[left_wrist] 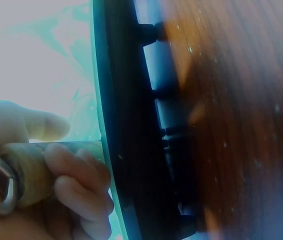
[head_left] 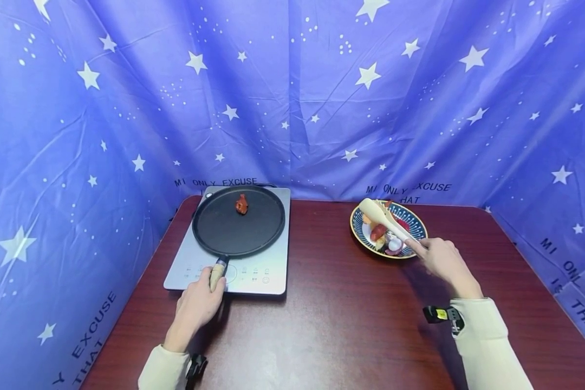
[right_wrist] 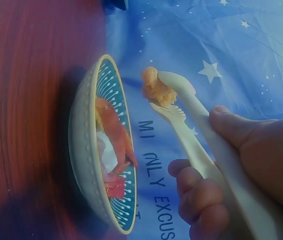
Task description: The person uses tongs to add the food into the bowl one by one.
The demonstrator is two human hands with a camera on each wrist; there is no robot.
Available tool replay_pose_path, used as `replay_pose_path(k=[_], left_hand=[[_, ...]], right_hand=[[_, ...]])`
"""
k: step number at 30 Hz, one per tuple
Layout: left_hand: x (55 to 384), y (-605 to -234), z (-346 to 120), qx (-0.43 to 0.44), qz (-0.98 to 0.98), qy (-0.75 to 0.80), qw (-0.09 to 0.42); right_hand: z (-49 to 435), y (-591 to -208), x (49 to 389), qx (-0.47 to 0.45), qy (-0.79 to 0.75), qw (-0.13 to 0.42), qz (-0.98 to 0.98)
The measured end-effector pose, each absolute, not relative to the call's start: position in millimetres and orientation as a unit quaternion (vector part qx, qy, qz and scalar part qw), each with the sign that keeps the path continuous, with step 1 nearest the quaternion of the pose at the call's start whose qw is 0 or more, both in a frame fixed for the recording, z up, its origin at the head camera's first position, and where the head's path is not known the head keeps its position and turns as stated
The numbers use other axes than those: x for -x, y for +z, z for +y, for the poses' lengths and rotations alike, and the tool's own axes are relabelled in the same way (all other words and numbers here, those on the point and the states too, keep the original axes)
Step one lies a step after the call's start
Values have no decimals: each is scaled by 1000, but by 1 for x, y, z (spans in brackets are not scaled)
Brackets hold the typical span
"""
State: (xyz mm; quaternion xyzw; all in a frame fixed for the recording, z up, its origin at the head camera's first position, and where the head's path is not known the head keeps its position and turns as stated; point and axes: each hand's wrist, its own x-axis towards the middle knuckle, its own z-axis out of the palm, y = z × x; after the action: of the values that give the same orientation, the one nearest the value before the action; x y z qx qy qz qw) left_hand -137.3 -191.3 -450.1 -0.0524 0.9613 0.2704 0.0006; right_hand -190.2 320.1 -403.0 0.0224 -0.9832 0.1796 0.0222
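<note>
In the head view my left hand [head_left: 200, 303] grips the wooden handle [head_left: 218, 272] of a flat black pan [head_left: 239, 233]; the left wrist view shows fingers curled round it, near a metal ring [left_wrist: 4, 182]. A reddish-brown piece of food [head_left: 242, 205] lies toward the pan's far side. My right hand [head_left: 446, 262] holds cream-coloured tongs [head_left: 394, 225] over a patterned dish [head_left: 355, 238]. Between the tong tips, in the right wrist view, is a golden-brown piece of food [right_wrist: 159, 91], raised beside the dish. An orange, shrimp-like piece [right_wrist: 114, 127] and other food lie in it.
Beneath the pan is a silver induction cooker [head_left: 273, 265] with a touch panel at its front. Both the cooker and the dish stand on a dark red wooden table [head_left: 331, 319]. Blue star-printed curtains [head_left: 292, 108] hang close behind and at both sides.
</note>
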Motion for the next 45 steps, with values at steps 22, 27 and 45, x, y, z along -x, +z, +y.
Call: replay_pose_path(k=[22, 27, 45], left_hand=[[136, -450, -191, 51, 962, 270, -1], [136, -451, -190, 50, 962, 270, -3], [136, -451, -191, 54, 962, 268, -6]], right_hand=[[289, -402, 195, -59, 208, 49, -975], [275, -400, 199, -75, 219, 48, -972], [228, -388, 216, -128, 240, 67, -960]])
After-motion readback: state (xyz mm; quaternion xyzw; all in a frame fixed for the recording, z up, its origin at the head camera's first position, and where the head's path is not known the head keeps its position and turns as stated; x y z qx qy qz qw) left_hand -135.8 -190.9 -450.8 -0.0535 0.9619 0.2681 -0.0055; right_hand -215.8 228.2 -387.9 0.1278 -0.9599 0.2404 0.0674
